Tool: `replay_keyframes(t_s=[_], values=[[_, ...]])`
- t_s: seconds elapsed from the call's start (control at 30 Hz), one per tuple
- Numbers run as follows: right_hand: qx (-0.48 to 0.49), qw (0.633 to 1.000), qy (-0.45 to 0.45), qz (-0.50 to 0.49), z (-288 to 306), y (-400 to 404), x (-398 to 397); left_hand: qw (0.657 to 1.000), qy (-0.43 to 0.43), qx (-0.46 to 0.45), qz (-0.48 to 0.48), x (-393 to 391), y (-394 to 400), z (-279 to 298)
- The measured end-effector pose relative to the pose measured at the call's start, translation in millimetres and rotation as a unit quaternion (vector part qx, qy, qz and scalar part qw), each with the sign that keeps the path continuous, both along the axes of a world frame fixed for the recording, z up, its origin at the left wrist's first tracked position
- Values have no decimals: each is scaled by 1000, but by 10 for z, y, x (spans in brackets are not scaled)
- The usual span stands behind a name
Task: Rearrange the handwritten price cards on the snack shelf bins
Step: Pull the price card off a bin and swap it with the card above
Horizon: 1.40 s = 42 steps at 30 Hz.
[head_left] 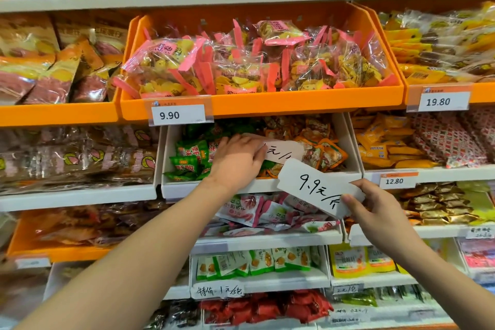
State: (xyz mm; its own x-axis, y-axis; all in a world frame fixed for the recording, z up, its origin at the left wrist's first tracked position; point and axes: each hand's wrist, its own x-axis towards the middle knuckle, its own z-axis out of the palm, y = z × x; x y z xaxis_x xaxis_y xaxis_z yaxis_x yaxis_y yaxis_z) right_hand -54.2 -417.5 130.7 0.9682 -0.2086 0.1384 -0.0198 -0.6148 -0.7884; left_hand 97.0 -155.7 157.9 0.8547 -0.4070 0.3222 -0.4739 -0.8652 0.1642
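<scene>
My right hand (375, 210) pinches the right end of a white handwritten price card (313, 186) reading 9.9, held tilted in front of the white snack bin (355, 158). My left hand (235, 159) reaches into that bin and grips a second white handwritten card (285, 154), partly hidden behind my fingers and the first card. The bin holds green packets on the left and orange packets on the right. Another handwritten card (218, 291) is fixed to a lower white bin front.
Above hangs an orange bin (267, 103) of yellow-and-pink bags with a printed 9.90 tag (178, 114). Printed tags 19.80 (443, 101) and 12.80 (396, 181) sit on the right. Packed shelves and bins of snack bags surround the hands on every side.
</scene>
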Motion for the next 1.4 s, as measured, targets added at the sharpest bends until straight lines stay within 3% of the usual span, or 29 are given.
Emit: replay_keyframes(t_s=[0.23, 0.4, 0.57, 0.7, 0.8, 0.93, 1.1, 1.27, 1.4], values=[[-2, 1000, 5, -5, 64, 266, 112, 999, -20, -46, 21, -171, 471, -154], [0, 1000, -10, 6, 112, 493, 233, 984, -110, -133, 42, -591, 869, -153], [-8, 996, -53, 66, 150, 788, 392, 958, 32, -241, 149, -811, 1243, -262], [-14, 993, -65, 94, 221, 998, 554, 929, 109, -275, 223, -885, 1445, -320], [-42, 992, -68, 98, 279, 1141, 660, 864, 240, -358, 258, -930, 1473, -305], [-76, 990, -50, 110, 296, 1240, 762, 704, 423, -499, 277, -913, 1363, -231], [-101, 989, -43, 97, 277, 1274, 823, 578, 464, -615, 267, -864, 1179, -264], [-76, 992, -27, 97, 235, 1256, 856, 554, 436, -649, 287, -817, 1041, -281], [-73, 992, -30, 97, 191, 1199, 873, 554, 447, -635, 301, -754, 1021, -261]])
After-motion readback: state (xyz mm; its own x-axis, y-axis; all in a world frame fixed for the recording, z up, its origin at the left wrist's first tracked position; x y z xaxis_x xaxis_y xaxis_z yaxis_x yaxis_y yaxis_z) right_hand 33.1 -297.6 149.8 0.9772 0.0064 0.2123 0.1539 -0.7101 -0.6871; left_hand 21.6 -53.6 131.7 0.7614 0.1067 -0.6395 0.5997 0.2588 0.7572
